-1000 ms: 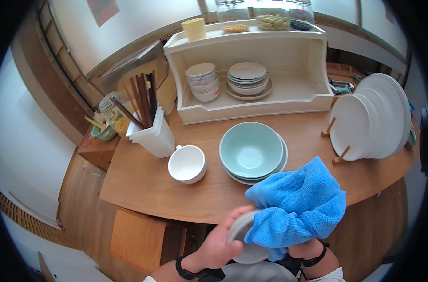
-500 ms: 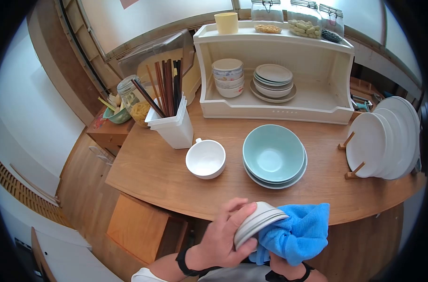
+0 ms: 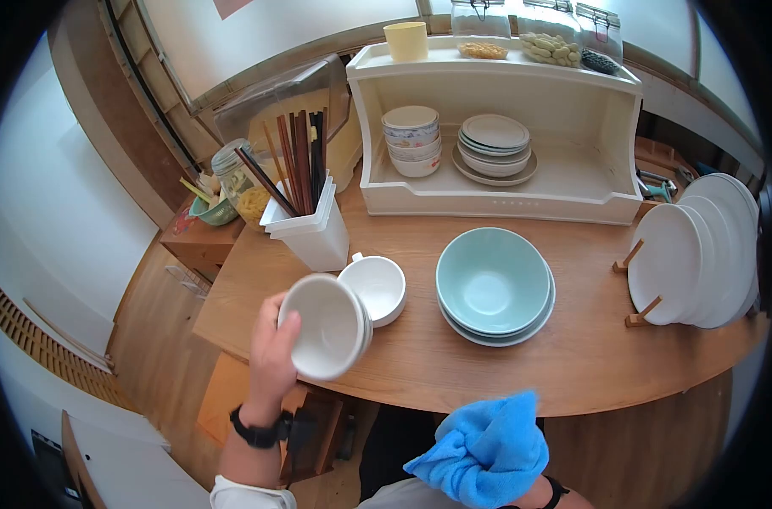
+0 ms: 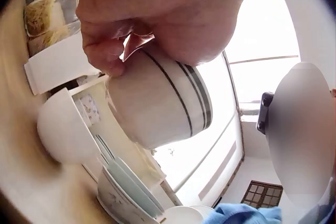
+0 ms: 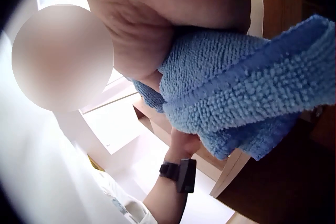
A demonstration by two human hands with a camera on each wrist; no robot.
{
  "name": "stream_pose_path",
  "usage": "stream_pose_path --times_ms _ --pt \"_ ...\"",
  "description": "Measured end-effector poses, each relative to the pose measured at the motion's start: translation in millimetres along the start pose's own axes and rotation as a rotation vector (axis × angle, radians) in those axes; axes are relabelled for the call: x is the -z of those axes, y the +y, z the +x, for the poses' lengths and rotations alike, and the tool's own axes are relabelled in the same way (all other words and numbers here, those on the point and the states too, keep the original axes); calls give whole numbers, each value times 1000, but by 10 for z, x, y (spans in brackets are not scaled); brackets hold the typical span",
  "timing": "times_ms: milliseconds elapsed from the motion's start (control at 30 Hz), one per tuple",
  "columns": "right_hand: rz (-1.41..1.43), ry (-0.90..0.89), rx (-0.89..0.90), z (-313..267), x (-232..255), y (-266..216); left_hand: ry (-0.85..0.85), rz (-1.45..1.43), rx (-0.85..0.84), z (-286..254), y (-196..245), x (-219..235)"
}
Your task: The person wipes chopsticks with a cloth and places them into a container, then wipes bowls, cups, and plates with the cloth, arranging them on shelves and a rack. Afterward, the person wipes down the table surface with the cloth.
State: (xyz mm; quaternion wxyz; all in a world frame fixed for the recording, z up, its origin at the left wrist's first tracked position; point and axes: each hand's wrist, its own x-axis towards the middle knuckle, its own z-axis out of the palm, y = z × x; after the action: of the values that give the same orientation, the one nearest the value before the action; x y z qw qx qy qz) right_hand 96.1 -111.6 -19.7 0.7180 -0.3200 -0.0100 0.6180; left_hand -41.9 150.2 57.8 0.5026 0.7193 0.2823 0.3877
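The left hand (image 3: 273, 349) grips a white bowl (image 3: 322, 327) by its side, tilted above the table's front left edge, partly in front of a white cup (image 3: 379, 288). In the left wrist view the bowl (image 4: 157, 98) shows dark stripes round its outside, pinched between thumb and fingers. Low at the front, the right hand (image 3: 534, 492) holds a bunched blue cloth (image 3: 488, 450) that hides most of its fingers. From the right wrist view, the hand (image 5: 157, 19) is curled round the cloth (image 5: 226, 87).
Teal bowls (image 3: 493, 280) stand stacked mid-table. Behind them a white shelf (image 3: 496, 204) holds small bowls and plates. A white holder (image 3: 310, 237) with chopsticks stands at the left; white plates (image 3: 662, 263) lean in a rack at the right.
The left hand has carried the bowl left and up, away from the cloth, over the table edge near the cup. The right hand with the cloth has moved lower and slightly left.
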Motion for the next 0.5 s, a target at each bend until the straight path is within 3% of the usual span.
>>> stream_pose_path --times_ms 33,100,133,200,233,300,400,500 --pt "-2 -5 0 -14 -157 -65 3 1 -4 121 -28 10" --pt "-1100 -333 1010 -77 -591 -247 -28 -42 28 331 -105 -14" --pt "-1100 -326 1015 -75 -412 -96 -35 -43 25 397 -134 -51" --pt "-851 111 -3 -59 92 354 -55 55 26 489 -194 -130" --pt "-847 117 3 -71 -27 250 -63 54 23 524 -226 -166" --pt "-944 -259 1071 -116 -416 -89 -105 86 25 579 -280 -223" --pt "-1140 -249 1098 -199 -461 -231 -100 122 28 644 -303 -288" --pt "-1116 -227 1032 -236 -411 -238 -87 95 56 685 -332 -315"
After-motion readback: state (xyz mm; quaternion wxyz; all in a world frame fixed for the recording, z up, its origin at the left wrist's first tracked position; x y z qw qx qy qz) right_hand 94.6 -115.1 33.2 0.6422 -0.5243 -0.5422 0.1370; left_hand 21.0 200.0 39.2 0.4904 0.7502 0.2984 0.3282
